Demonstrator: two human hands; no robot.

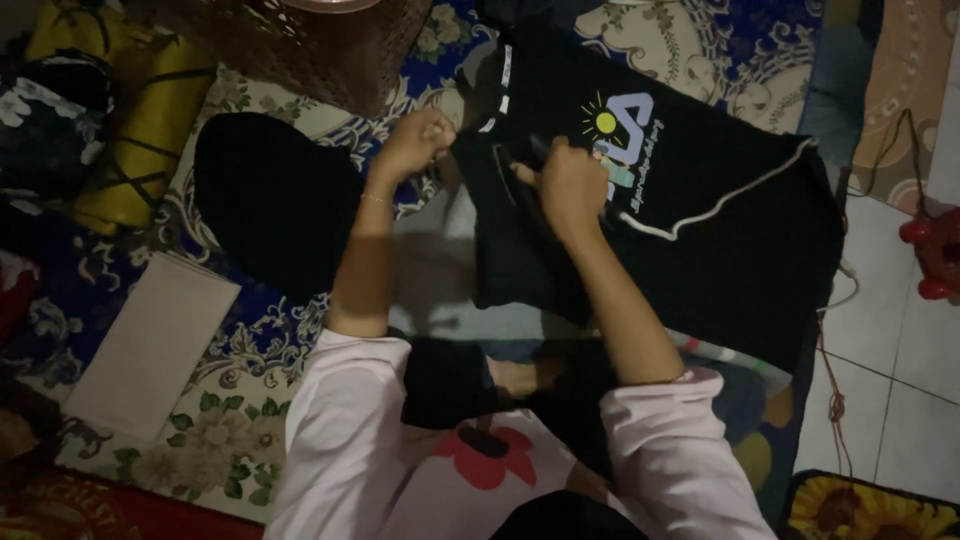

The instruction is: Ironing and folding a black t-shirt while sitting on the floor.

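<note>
A black garment (720,230) with a pale printed logo and a white cord trim lies spread on a patterned floor mat (250,420). My left hand (415,142) is closed on the garment's left edge near the collar. My right hand (570,185) grips a fold of the black fabric just beside the logo. Both arms reach forward out of pink sleeves. A second black piece of cloth (270,195) lies flat to the left of my left arm.
A folded beige cloth (150,345) lies at the left. A brown woven basket (320,50) stands at the top, a yellow-and-black bundle (140,130) at the upper left. White floor tiles (900,380), a thin cord and a red object (935,255) are at the right.
</note>
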